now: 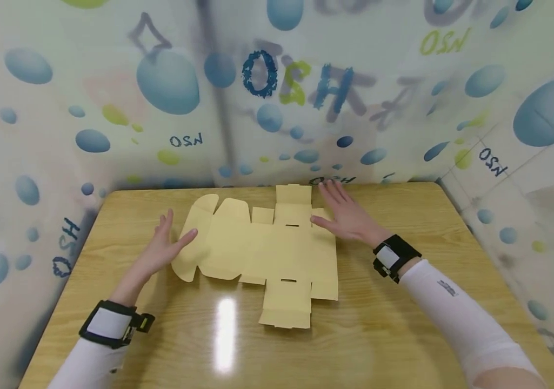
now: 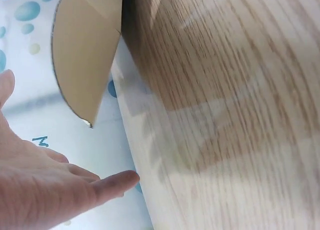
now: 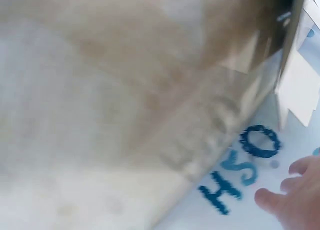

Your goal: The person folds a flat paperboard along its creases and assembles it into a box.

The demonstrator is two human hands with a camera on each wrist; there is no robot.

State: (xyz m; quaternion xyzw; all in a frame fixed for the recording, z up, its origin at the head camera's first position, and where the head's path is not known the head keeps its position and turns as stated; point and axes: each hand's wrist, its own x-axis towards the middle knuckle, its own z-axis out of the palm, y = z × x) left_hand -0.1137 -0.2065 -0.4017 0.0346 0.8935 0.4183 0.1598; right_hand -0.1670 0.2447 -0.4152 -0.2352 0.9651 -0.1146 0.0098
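Note:
A flat, unfolded tan cardboard box blank (image 1: 262,248) lies in the middle of the wooden table (image 1: 403,335). My left hand (image 1: 167,246) is open with straight fingers, its thumb touching the blank's rounded left flap (image 2: 85,55). My right hand (image 1: 347,213) is open with spread fingers at the blank's far right edge, its thumb on the cardboard. In the left wrist view my left hand's palm and fingers (image 2: 45,185) show below the flap. The right wrist view is blurred and shows only my right hand's fingertips (image 3: 292,195) in a corner.
Plastic sheeting printed with blue and green spots and letters (image 1: 301,81) walls the table on the left, back and right. Bare wood runs in front of the blank, with a light glare (image 1: 225,329) on it.

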